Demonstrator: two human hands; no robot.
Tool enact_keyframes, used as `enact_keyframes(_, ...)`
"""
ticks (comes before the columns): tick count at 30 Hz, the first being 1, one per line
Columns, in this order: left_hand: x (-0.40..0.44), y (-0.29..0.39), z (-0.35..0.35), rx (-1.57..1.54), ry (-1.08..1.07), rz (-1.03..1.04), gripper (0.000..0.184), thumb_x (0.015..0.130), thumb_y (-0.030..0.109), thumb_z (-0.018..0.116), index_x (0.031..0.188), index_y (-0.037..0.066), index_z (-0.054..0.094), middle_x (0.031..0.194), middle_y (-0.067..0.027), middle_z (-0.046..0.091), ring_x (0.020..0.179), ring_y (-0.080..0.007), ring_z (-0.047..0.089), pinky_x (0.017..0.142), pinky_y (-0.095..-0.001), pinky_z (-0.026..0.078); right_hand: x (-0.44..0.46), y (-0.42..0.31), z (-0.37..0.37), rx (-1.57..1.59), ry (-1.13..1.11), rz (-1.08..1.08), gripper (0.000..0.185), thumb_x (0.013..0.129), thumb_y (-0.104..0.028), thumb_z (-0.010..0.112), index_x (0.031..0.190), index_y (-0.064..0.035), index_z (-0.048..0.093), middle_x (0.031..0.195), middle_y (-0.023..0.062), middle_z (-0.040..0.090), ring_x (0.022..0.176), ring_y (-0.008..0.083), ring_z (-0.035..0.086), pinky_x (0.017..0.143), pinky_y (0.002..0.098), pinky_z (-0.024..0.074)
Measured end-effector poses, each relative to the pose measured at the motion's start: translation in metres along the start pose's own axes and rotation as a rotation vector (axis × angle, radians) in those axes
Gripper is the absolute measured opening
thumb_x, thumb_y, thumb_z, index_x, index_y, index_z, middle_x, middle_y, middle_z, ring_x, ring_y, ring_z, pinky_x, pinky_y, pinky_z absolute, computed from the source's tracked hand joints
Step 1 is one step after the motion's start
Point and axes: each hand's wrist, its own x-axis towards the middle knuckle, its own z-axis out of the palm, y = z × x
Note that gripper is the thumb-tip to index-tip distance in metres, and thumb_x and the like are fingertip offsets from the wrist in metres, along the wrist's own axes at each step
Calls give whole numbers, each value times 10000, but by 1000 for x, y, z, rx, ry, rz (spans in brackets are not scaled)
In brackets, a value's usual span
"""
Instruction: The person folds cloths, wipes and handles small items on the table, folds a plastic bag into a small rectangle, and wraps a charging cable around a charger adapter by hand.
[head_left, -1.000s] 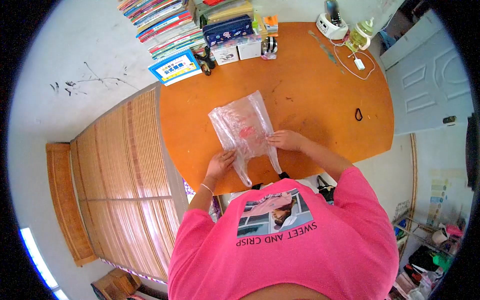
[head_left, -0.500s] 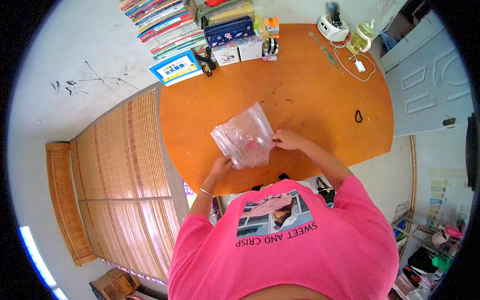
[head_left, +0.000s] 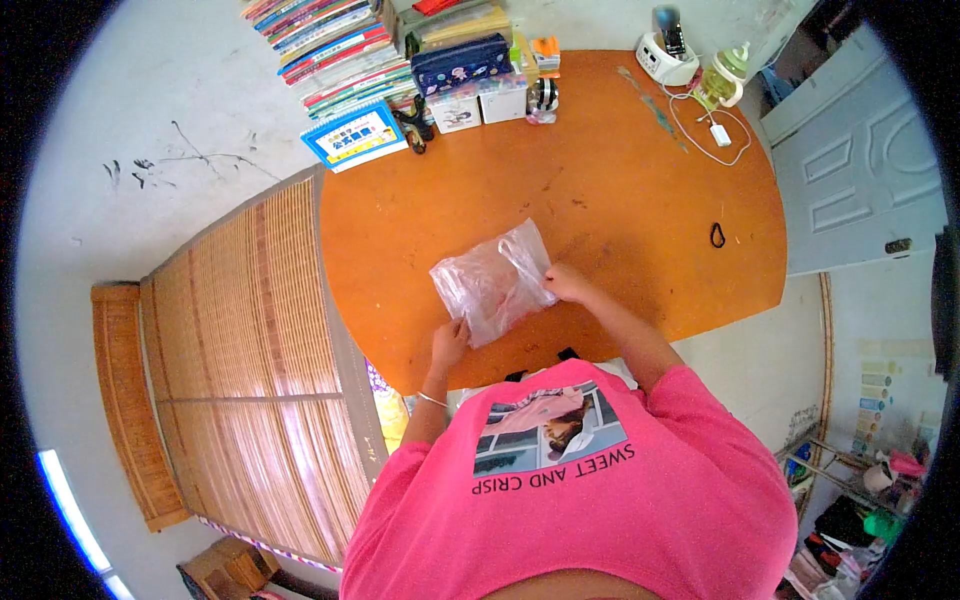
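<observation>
A clear plastic bag (head_left: pixel 492 280) with some red on it lies spread over the near part of the orange-brown table (head_left: pixel 640 200). My left hand (head_left: pixel 451 341) pinches its lower left edge, with a pale band on that wrist. At the bag's right edge, the fingers of my right hand (head_left: pixel 566 283) are closed on the plastic. Creases run across the bag between both hands. Whether anything lies inside it I cannot tell.
At the back left stand a stack of books (head_left: pixel 340 50), a blue desk calendar (head_left: pixel 352 135) and a dark pencil case (head_left: pixel 461 64) on white boxes. Toward the back right are a green-lidded bottle (head_left: pixel 722 75), a white cable (head_left: pixel 690 125) and a black loop (head_left: pixel 717 235).
The bag has gone from bunched and puffed to flatter and more spread out. It has shifted slightly right and toward me, and both hands have moved slightly right with it.
</observation>
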Motion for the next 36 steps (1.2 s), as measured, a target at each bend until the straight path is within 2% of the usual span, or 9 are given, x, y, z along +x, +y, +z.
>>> enact_keyframes(8,-34,22,18,108,178,158,448,922,389,401,835,-4,598,625,-103,551,569,-228,545,567,-330,432,-29,9,18,-26,56,79,313,751,-289,544,762,13,626,765,230,594,704,382,589,621,465,450)
enact_keyframes(10,-35,28,12,-124,51,-158,405,892,388,479,880,2,602,634,-92,559,588,-185,545,591,-322,440,-42,-2,14,29,145,117,319,764,-291,529,752,16,615,755,227,594,700,373,591,620,454,450)
enact_keyframes(14,-35,6,26,-717,54,103,360,858,365,543,861,12,609,620,-95,551,588,-151,533,584,-323,437,-50,14,26,74,160,141,316,781,-284,515,740,16,605,739,229,590,690,361,592,614,443,448)
enact_keyframes(17,-37,3,36,-477,161,332,358,848,360,552,814,7,598,600,-117,526,569,-141,525,542,-348,421,-56,15,24,120,104,140,321,802,-291,501,772,11,604,737,203,604,679,339,598,607,437,444)
enact_keyframes(23,-42,36,19,164,150,5,433,861,399,495,726,9,627,613,-190,573,559,-332,569,540,-412,432,-75,10,17,570,-74,236,338,846,-289,478,934,10,608,797,118,636,704,212,594,641,354,465)
enact_keyframes(26,-41,42,27,292,263,21,441,869,409,471,730,19,625,643,-201,579,607,-362,578,549,-446,437,-81,3,12,440,53,-32,326,835,-249,516,1013,17,578,828,92,626,753,171,578,685,310,466)
enact_keyframes(28,-37,44,28,362,267,-14,439,873,408,459,726,25,615,655,-198,584,622,-364,583,561,-454,444,-75,14,16,913,-53,71,358,798,-212,574,1068,22,540,835,79,623,788,173,579,709,304,463)
enact_keyframes(31,-34,42,32,408,319,-33,422,879,395,442,726,32,595,669,-193,591,639,-366,589,577,-465,455,-81,19,17,710,-24,-222,311,809,-249,571,989,5,581,876,96,619,793,199,576,729,338,464)
enact_keyframes(36,-32,40,38,438,358,-24,360,885,356,440,784,38,577,696,-187,601,630,-372,589,569,-479,458,-72,-3,5,219,66,45,295,821,-271,539,891,9,601,817,169,626,760,294,601,692,398,464)
